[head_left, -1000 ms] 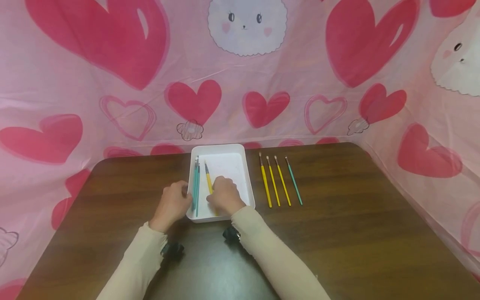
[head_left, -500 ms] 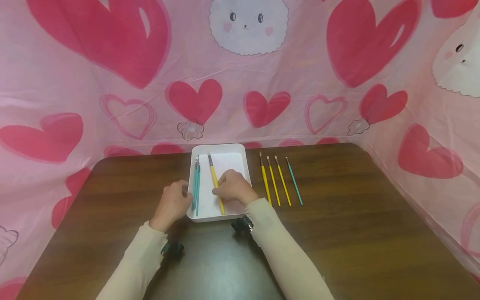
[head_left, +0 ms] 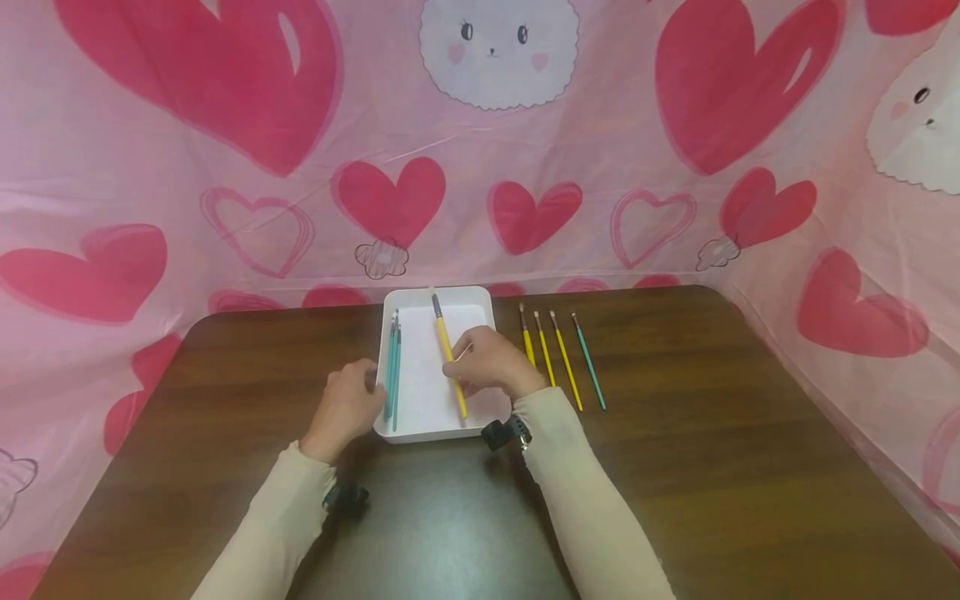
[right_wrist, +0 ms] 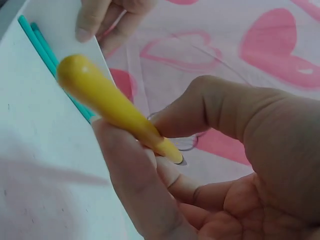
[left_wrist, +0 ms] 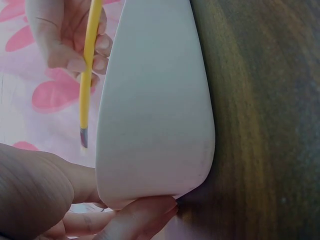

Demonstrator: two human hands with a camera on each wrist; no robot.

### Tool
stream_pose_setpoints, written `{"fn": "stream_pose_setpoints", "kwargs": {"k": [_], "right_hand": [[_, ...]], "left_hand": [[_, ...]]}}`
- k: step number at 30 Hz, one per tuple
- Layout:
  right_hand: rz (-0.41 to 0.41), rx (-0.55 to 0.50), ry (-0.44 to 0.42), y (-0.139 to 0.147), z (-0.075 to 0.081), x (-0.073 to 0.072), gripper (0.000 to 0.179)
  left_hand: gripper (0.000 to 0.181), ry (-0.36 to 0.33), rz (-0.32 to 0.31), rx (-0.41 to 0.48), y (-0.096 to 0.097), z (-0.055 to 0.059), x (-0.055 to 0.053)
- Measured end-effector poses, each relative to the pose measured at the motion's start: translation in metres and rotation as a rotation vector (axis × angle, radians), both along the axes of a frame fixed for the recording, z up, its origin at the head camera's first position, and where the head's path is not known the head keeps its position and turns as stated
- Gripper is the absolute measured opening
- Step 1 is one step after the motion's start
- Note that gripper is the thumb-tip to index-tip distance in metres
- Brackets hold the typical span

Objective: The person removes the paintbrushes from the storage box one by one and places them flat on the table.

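My right hand (head_left: 491, 362) pinches a yellow paintbrush (head_left: 445, 337) between thumb and fingers, raised over the white tray (head_left: 435, 436). Its bristles point toward the back wall; in the right wrist view the rounded handle end (right_wrist: 80, 75) faces the camera. At the tray's left side, my left hand (head_left: 345, 408) grips the rim. The left wrist view shows its fingers (left_wrist: 142, 215) curled about the tray wall (left_wrist: 155, 100). Inside the tray, along the left wall, lie teal paintbrushes (head_left: 393, 367) side by side.
Right of the tray, several paintbrushes lie in a row on the brown wooden table (head_left: 690, 467): yellow ones (head_left: 564, 358) and a teal one (head_left: 588, 362). A pink heart-patterned cloth (head_left: 622, 125) hangs around the table's back and sides.
My right hand has lifted the yellow paintbrush from the tray floor and moved it rightward and slightly toward the back. The left hand stays at the tray's left rim.
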State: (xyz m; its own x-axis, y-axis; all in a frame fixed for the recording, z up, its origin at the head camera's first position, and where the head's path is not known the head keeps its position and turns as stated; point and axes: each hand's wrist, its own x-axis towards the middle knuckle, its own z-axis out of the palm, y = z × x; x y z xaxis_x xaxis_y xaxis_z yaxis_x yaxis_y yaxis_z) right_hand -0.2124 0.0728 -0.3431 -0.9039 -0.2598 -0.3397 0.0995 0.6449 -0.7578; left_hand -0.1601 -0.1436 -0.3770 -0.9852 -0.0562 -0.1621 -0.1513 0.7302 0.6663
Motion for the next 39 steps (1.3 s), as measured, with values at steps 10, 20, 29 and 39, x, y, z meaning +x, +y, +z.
{"fn": "stream_pose_setpoints", "kwargs": {"k": [10,20,29,39], "right_hand": [[-0.038,-0.053,0.016,0.022,0.003,-0.007,0.029],[-0.087,-0.063,0.013,0.041,0.011,-0.011,0.034],[-0.104,-0.024,0.016,0.06,0.016,-0.009,0.032],[-0.066,-0.061,0.039,0.078,0.015,-0.013,0.029]], "left_hand": [[0.049,-0.01,0.005,-0.009,0.0,0.0,-0.002],[0.048,0.0,0.001,-0.001,0.0,-0.001,-0.001],[0.049,0.001,-0.005,0.0,-0.001,-0.001,0.0],[0.049,0.001,-0.005,-0.005,-0.001,-0.001,-0.001]]}}
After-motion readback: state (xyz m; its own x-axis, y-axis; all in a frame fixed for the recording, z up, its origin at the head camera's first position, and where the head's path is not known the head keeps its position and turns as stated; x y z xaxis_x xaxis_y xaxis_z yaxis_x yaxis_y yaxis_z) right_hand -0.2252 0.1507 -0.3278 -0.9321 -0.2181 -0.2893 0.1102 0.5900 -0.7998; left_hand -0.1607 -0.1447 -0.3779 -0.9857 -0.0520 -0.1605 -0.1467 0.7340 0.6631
